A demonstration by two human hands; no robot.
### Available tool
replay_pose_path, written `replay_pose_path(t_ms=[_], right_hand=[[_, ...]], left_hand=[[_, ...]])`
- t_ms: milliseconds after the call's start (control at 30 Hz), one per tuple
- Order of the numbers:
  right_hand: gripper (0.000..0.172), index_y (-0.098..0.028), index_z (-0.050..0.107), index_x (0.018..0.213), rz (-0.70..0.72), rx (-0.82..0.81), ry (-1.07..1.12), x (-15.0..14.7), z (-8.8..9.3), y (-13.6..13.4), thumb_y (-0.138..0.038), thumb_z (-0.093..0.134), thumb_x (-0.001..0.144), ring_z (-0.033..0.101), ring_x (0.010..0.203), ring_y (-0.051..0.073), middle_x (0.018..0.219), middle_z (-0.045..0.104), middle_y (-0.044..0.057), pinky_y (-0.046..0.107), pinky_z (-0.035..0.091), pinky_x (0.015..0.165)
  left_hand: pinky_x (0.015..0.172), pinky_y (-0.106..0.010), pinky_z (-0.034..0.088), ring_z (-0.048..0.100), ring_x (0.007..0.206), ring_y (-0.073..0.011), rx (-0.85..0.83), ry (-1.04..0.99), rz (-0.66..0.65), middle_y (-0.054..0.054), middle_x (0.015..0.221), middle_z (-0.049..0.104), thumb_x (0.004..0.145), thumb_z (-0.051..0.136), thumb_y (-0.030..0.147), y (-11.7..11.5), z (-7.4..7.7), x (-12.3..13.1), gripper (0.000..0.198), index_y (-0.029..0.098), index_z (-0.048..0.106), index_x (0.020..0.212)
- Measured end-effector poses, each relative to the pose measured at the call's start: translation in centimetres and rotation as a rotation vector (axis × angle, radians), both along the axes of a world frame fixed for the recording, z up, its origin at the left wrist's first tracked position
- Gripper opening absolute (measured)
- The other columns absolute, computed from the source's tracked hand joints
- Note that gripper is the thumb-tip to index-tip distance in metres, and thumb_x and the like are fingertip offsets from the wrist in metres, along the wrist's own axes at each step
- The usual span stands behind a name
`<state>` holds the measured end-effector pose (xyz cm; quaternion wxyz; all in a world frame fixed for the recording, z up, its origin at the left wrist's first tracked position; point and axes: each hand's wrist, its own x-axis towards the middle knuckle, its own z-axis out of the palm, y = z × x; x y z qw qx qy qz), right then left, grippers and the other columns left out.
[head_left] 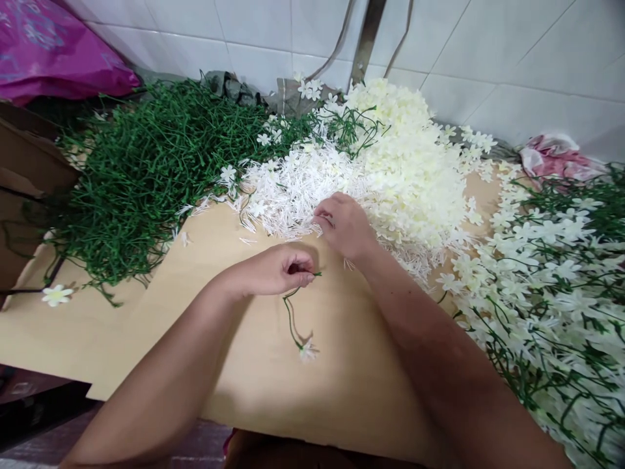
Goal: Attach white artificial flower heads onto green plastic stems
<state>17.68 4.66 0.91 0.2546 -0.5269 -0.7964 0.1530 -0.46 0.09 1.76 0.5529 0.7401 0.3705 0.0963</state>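
Pinched in my left hand (pixel 291 268) is a green stem (pixel 291 320), one tip poking out past the fingertips. The stem hangs down over the brown board and ends in a small white flower (pixel 308 350). My right hand (pixel 344 225) is at the near edge of a pile of thin white pieces (pixel 288 189), its fingers bent together; anything between them is too small to make out. Behind and right of that hand rises a heap of pale yellow-white petals (pixel 415 163).
Green stems (pixel 161 163) form a big heap at the left. Finished-looking white flowers on stems (pixel 551 280) cover the right side. A loose flower (pixel 57 295) lies far left on the brown board (pixel 361 384). A pink bag (pixel 58 55) and tiled wall (pixel 258 65) stand behind.
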Motion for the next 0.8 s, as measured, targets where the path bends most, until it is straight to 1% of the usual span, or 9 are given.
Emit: replay_pose_path(t_ms=[100, 233, 267, 333, 433, 567, 633, 700, 800], right_hand=[[0.013, -0.019, 0.054, 0.071, -0.071, -0.029, 0.277, 0.7, 0.7, 0.1, -0.017, 0.064, 0.078, 0.049, 0.07, 0.014, 0.076, 0.055, 0.002, 0.032, 0.043, 0.071], [0.008, -0.019, 0.056, 0.076, -0.148, -0.172, 0.592, 1.8, 1.6, 0.5, -0.019, 0.063, 0.079, 0.046, 0.057, 0.01, 0.065, 0.054, -0.002, 0.028, 0.038, 0.058], [0.004, -0.019, 0.058, 0.078, -0.183, -0.199, 0.629, 2.2, 1.8, 0.7, -0.019, 0.061, 0.081, 0.044, 0.055, 0.009, 0.063, 0.053, -0.002, 0.027, 0.036, 0.055], [0.009, -0.017, 0.061, 0.076, -0.254, -0.234, 0.666, 2.9, 2.3, 1.0, -0.019, 0.057, 0.084, 0.04, 0.05, 0.008, 0.056, 0.047, -0.004, 0.026, 0.032, 0.051], [0.019, -0.017, 0.059, 0.067, -0.292, -0.275, 0.779, 4.0, 3.2, 1.2, -0.02, 0.058, 0.085, 0.038, 0.046, 0.006, 0.052, 0.044, -0.004, 0.025, 0.031, 0.047], [0.012, -0.017, 0.062, 0.071, -0.239, -0.334, 1.008, 5.2, 4.6, 1.0, -0.023, 0.066, 0.08, 0.044, 0.051, 0.005, 0.061, 0.052, -0.003, 0.021, 0.041, 0.049], [0.005, -0.016, 0.066, 0.078, -0.229, -0.359, 1.064, 5.6, 5.2, 0.8, -0.021, 0.067, 0.08, 0.045, 0.053, 0.005, 0.063, 0.052, -0.003, 0.02, 0.044, 0.051], [0.003, -0.016, 0.067, 0.082, -0.237, -0.374, 1.077, 5.9, 5.4, 0.8, -0.017, 0.065, 0.08, 0.046, 0.053, 0.004, 0.062, 0.05, -0.003, 0.018, 0.045, 0.052], [0.01, -0.015, 0.066, 0.074, -0.268, -0.353, 1.053, 6.2, 5.4, 0.8, -0.018, 0.063, 0.083, 0.042, 0.049, 0.003, 0.056, 0.047, -0.004, 0.016, 0.041, 0.047]], left_hand=[[0.05, -0.021, 0.03, 0.038, 0.053, -0.0076, 0.08, 0.025, 0.045, 0.004, 0.057, 0.043, 0.082, 0.057, 0.036, 0.4, 0.1, -0.9, 0.026, 0.016, 0.056, 0.066], [0.054, -0.022, 0.032, 0.041, 0.057, -0.0088, 0.176, -0.039, 0.421, 0.003, 0.061, 0.047, 0.083, 0.054, 0.039, 0.9, -0.2, -1.2, 0.027, 0.016, 0.054, 0.069], [0.055, -0.022, 0.032, 0.04, 0.057, -0.0089, 0.202, -0.051, 0.505, 0.003, 0.062, 0.048, 0.082, 0.055, 0.039, 1.0, -0.3, -1.1, 0.026, 0.016, 0.055, 0.07], [0.055, -0.022, 0.032, 0.04, 0.057, -0.0093, 0.256, -0.068, 0.615, 0.003, 0.061, 0.049, 0.079, 0.056, 0.038, 1.1, -0.5, -1.0, 0.024, 0.016, 0.056, 0.071], [0.056, -0.023, 0.033, 0.043, 0.058, -0.0105, 0.322, -0.091, 0.693, 0.001, 0.062, 0.052, 0.077, 0.057, 0.038, 1.4, -0.6, -1.0, 0.023, 0.015, 0.06, 0.074], [0.063, -0.025, 0.039, 0.05, 0.065, -0.013, 0.421, -0.036, 0.803, -0.003, 0.072, 0.061, 0.078, 0.055, 0.032, 2.4, 0.4, -1.4, 0.021, 0.014, 0.064, 0.082], [0.067, -0.027, 0.041, 0.052, 0.068, -0.0144, 0.488, 0.108, 0.815, -0.004, 0.078, 0.064, 0.079, 0.053, 0.029, 3.3, 1.5, -1.6, 0.02, 0.015, 0.067, 0.086], [0.071, -0.029, 0.042, 0.055, 0.073, -0.0171, 0.572, 0.31, 0.747, -0.006, 0.085, 0.067, 0.08, 0.054, 0.028, 4.5, 2.7, -1.6, 0.021, 0.017, 0.07, 0.089], [0.078, -0.033, 0.044, 0.06, 0.084, -0.0215, 0.715, 0.504, 0.768, -0.009, 0.099, 0.068, 0.083, 0.052, 0.026, 7.3, 3.7, -1.1, 0.024, 0.018, 0.072, 0.095]])
